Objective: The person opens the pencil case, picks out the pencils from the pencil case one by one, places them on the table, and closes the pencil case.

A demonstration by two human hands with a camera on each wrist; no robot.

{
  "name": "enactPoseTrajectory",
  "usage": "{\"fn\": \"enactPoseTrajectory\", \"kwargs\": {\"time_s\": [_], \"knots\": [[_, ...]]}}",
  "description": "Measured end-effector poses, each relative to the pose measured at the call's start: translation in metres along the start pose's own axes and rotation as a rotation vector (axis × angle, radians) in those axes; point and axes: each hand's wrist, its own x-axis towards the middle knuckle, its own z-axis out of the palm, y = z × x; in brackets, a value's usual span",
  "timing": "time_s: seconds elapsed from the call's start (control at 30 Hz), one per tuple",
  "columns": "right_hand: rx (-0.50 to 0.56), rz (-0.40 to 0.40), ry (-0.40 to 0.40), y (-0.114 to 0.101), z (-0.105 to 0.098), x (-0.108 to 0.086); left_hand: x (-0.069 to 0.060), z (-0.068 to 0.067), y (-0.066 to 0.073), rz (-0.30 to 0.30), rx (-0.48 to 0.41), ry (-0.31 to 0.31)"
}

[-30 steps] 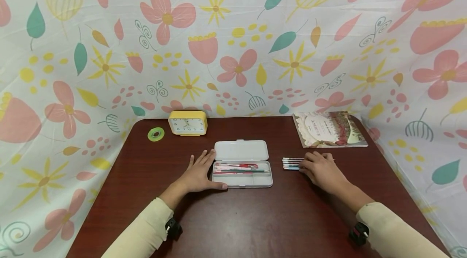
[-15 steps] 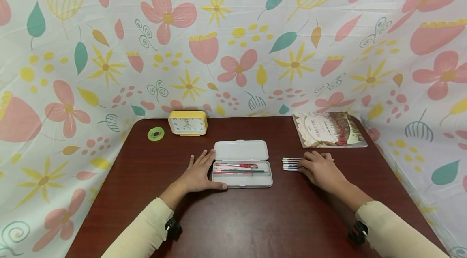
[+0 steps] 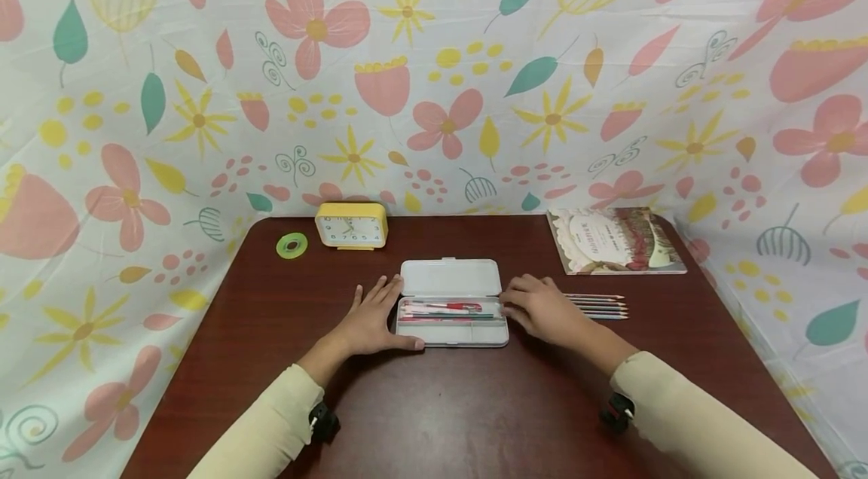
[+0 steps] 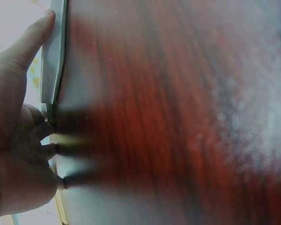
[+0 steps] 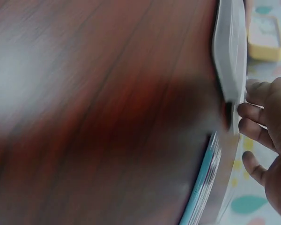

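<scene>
A white pencil case [image 3: 434, 333] lies with its lid [image 3: 450, 278] folded back. Red and white pens [image 3: 444, 307] and thin pencils lie in its rear compartment. My left hand [image 3: 366, 324] spreads along the case's left side, thumb at the front edge, fingers near the back corner; the left wrist view shows that thumb against the case [image 4: 51, 75]. At the right end, my right hand [image 3: 542, 313] has its fingertips by the case [image 5: 228, 51], fingers slightly bent; I see nothing between them. Several colored pencils [image 3: 603, 306] lie in a row beneath and beyond that hand.
A yellow alarm clock [image 3: 351, 226] and a green roll of tape [image 3: 291, 245] stand at the back left of the dark wooden table [image 3: 434, 411]. A book [image 3: 615, 241] lies at the back right. Flowered cloth [image 3: 434, 72] hangs behind.
My right hand has left the colored pencils and moved left to the case's right end, uncovering the pencils' pointed ends. My left hand has stayed in place.
</scene>
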Motion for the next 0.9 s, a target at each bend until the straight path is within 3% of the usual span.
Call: {"fn": "enactPoseTrajectory", "kwargs": {"time_s": [0.23,0.37,0.67,0.9], "knots": [[-0.014,-0.052,-0.044,-0.018,0.003,0.02,0.001,-0.001,-0.001,0.006,-0.009,0.006],[0.03,-0.053,-0.09,-0.022,0.005,0.024,0.0,-0.001,-0.001,0.014,-0.026,0.008],[0.17,0.044,-0.196,-0.024,0.008,0.03,-0.002,-0.002,0.0,0.014,-0.025,0.008],[0.239,0.079,-0.215,-0.027,0.01,0.034,-0.002,-0.003,0.0,0.033,-0.054,0.019]]}}
